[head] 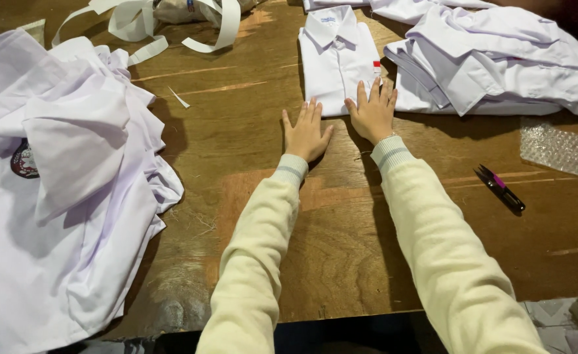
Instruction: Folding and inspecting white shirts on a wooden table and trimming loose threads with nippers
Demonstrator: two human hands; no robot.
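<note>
The brown wooden tabletop [250, 118] looks worn and scratched. Both hands lie flat with fingers spread, holding nothing. The left hand [306, 133] touches the near edge of a folded white shirt [337, 65] at the far middle. The right hand [373, 113] presses on its near right corner.
</note>
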